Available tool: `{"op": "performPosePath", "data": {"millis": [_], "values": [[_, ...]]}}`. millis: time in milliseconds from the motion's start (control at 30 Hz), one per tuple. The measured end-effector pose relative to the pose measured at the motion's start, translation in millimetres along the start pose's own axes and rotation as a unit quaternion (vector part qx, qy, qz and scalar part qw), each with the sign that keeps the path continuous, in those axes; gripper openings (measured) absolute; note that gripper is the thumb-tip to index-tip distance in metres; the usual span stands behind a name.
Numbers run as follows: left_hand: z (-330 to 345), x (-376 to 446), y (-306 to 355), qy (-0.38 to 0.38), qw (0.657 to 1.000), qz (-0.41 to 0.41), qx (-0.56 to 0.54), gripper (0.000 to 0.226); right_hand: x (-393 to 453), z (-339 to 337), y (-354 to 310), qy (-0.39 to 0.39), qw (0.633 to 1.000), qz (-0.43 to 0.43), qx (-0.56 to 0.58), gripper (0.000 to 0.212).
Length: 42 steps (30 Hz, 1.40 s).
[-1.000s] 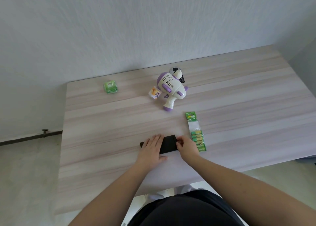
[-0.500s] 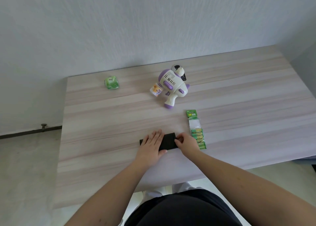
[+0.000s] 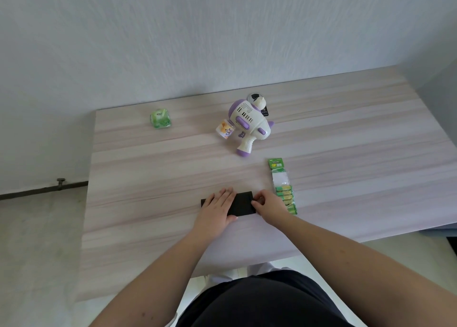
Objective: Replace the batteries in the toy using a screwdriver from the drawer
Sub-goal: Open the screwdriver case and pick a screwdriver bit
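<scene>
Left hand [image 3: 217, 209]: it lies flat on the left part of a black case, fingers straight and close together, thumb along the near edge.
Right hand [image 3: 268, 206]: its fingers are curled and pinch the right end of the black case; what exactly they pinch there is hidden by the hand.
Black case [image 3: 243, 204]: a flat, dark, rectangular thing near the front middle of the bench, between the two hands; only its middle and a small left corner show. What it holds cannot be seen.
Battery pack [image 3: 284, 187]: a long strip with a green card on top and several green and yellow batteries below, lying just beside the right hand, on its right; its lower end is touching or almost touching the wrist.
Toy [image 3: 248, 124]: a white and purple gun-shaped toy, lying on its side farther back on the bench, grip pointing to the person. A small bottle with an orange picture [image 3: 225, 131] is at its left side.
Green packet [image 3: 160, 118]: a small soft pack, well apart to the left, near the back edge.
Bench [image 3: 148, 183]: pale wood with long streaks, standing against a white wall.
</scene>
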<state>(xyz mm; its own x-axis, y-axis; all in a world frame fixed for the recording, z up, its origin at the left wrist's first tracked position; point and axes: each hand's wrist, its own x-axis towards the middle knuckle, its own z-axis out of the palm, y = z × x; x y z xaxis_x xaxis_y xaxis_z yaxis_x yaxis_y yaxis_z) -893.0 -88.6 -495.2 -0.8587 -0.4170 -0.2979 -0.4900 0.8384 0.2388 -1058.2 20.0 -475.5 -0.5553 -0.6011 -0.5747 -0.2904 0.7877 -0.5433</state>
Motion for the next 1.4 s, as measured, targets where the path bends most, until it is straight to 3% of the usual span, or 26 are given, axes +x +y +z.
{"op": "performPosePath", "data": {"millis": [200, 567, 933, 1067, 1400], "values": [[-0.8, -0.2, -1.6, -0.001, 1.000, 0.000, -0.001, 0.072, -4.7, 11.7, -2.5, 0.037, 0.998, 0.011, 0.041, 0.020], [-0.5, -0.2, -9.4, 0.020, 1.000, 0.008, -0.009, 0.071, 2.2, 20.3, -0.3, 0.038, 0.997, 0.029, 0.057, 0.020], [-7.2, -8.7, -28.0, -0.005, 1.000, -0.004, -0.015, 0.067, 5.6, 25.6, 1.5, 0.042, 0.996, 0.041, 0.060, 0.019], [-6.9, -13.6, -38.4, -0.009, 1.000, 0.005, -0.010, 0.078, 5.0, 25.2, 0.8, 0.041, 0.996, 0.041, 0.066, 0.019], [-9.7, -12.2, -34.8, 0.003, 1.000, -0.013, -0.022, 0.070, 3.9, 29.8, -5.8, 0.048, 0.998, 0.038, 0.001, 0.029]]}}
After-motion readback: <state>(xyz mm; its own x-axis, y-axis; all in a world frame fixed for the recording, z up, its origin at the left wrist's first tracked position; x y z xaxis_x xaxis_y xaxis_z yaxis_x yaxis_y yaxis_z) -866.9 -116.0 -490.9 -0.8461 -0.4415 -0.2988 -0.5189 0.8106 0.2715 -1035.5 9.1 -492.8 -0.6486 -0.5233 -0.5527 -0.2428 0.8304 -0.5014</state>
